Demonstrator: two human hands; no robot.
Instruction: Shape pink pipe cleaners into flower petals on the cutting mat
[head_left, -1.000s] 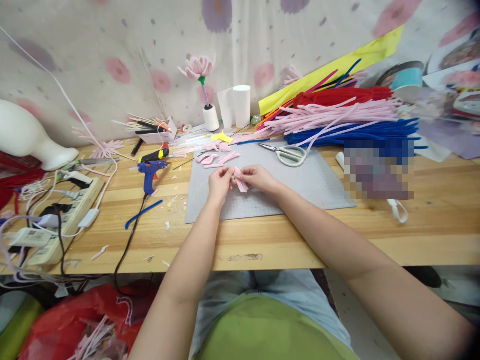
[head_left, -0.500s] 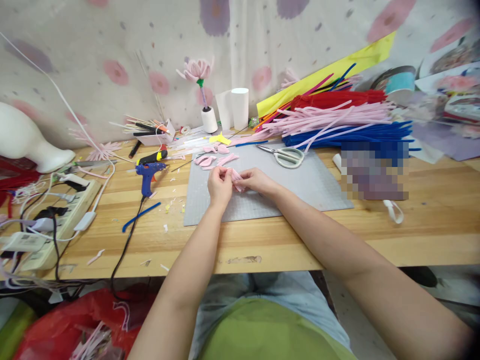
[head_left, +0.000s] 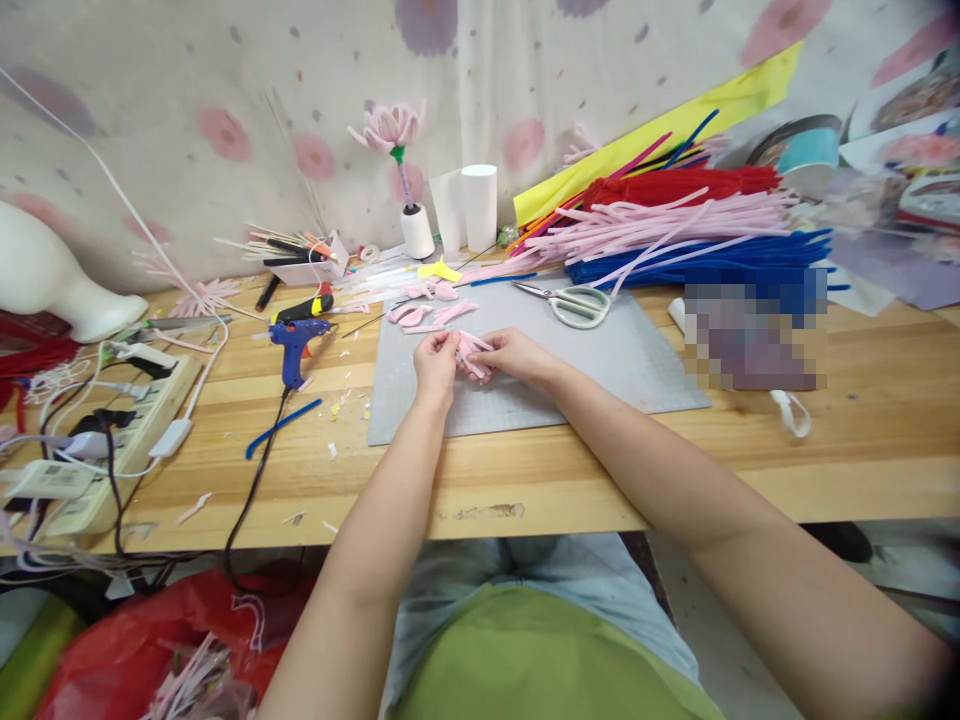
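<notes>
Over the grey cutting mat, both hands meet at a small bundle of pink pipe cleaner pieces. My left hand pinches the bundle's left end between thumb and fingers. From the right, my right hand is closed on its other side, and some fingertips are hidden behind the pink strands. Just beyond the hands lie several bent pink pipe cleaner petals. Scissors with pale green handles rest at the mat's back edge.
A blue glue gun with its black cord lies left of the mat. Pink pipe cleaners and blue pipe cleaners are piled at the back right. A pink flower stands in a white holder. A power strip sits far left.
The pink bundle now shows more between my hands, its strands fanned out, and my right hand sits slightly farther from my left. The whole view has shifted a little.
</notes>
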